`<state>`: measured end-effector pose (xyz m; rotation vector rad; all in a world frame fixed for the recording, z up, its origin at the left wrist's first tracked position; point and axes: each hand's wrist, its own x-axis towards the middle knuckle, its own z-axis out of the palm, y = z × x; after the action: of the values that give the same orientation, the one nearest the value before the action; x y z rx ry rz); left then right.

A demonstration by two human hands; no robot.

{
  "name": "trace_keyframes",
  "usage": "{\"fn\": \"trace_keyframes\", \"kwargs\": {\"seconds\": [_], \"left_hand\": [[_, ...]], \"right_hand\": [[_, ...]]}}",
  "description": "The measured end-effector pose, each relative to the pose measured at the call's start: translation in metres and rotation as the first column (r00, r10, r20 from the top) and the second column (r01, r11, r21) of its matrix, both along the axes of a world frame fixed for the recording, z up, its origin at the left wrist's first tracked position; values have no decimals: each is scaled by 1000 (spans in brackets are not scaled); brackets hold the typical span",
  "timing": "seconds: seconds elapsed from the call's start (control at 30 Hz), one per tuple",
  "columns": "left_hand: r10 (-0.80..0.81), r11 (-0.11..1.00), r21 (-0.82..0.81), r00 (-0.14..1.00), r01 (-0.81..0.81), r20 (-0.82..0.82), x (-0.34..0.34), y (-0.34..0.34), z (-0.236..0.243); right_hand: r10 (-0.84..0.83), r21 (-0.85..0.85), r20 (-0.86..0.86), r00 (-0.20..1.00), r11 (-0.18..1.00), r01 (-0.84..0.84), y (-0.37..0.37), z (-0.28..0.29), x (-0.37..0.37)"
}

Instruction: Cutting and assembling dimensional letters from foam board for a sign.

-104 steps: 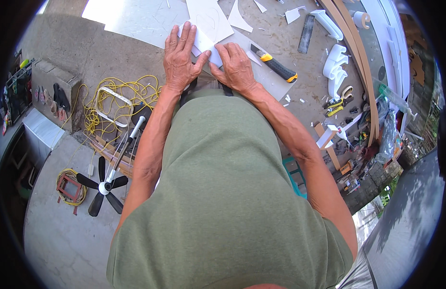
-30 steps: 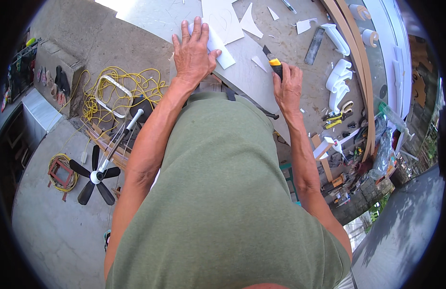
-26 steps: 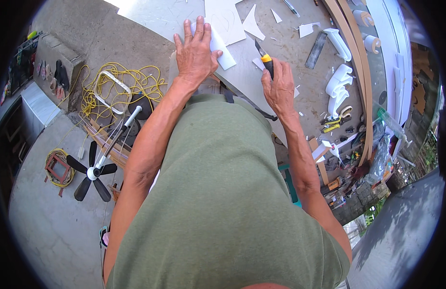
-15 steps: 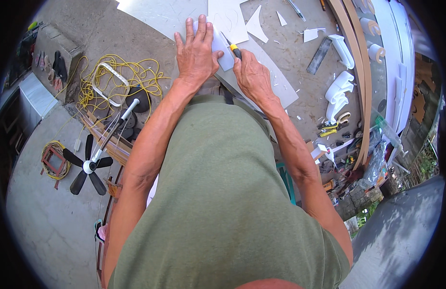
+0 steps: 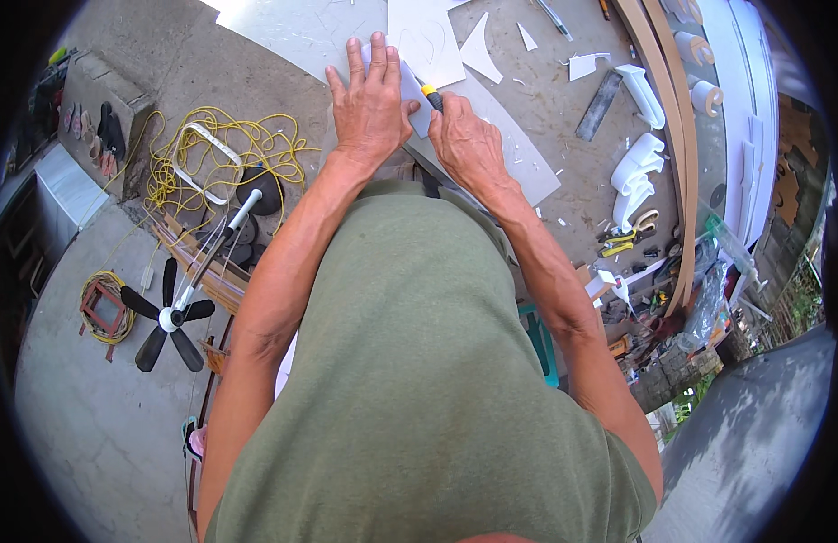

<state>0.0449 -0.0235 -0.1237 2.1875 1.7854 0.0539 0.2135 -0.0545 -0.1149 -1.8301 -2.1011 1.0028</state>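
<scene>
Here the white strip [image 5: 414, 92] is pinned flat on the grey board [image 5: 511, 149] by the left hand [image 5: 370, 110], palm down, fingers spread wide rather than closed around it. Its long axis is slanted, from far left to near right. By its right edge, the knife [image 5: 435, 99] is gripped in the right hand [image 5: 470, 142], fingers curled tight around the black handle. The knife is pointed away and leftward, roughly along the strip; whether the blade is touching cannot be told. Just beyond, a white sheet [image 5: 430, 43] is seen.
</scene>
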Motion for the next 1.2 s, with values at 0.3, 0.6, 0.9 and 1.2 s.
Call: {"fn": "trace_keyframes", "kwargs": {"seconds": [0.3,0.6,0.9,1.2], "left_hand": [[-1,1000,2,1000,1,7,1,0,1],[-6,1000,-17,1000,6,-20,4,1,2],[13,998,-57,999,-16,-46,9,1,0],[29,996,-78,998,-33,-52,15,2,0]], "right_hand": [[70,-92,117,991,994,-59,8,12,-9],[116,-104,114,987,989,-104,16,14,-11],[136,-147,123,983,982,-118,23,30,-15],[147,-171,138,979,978,-123,21,29,-15]]}}
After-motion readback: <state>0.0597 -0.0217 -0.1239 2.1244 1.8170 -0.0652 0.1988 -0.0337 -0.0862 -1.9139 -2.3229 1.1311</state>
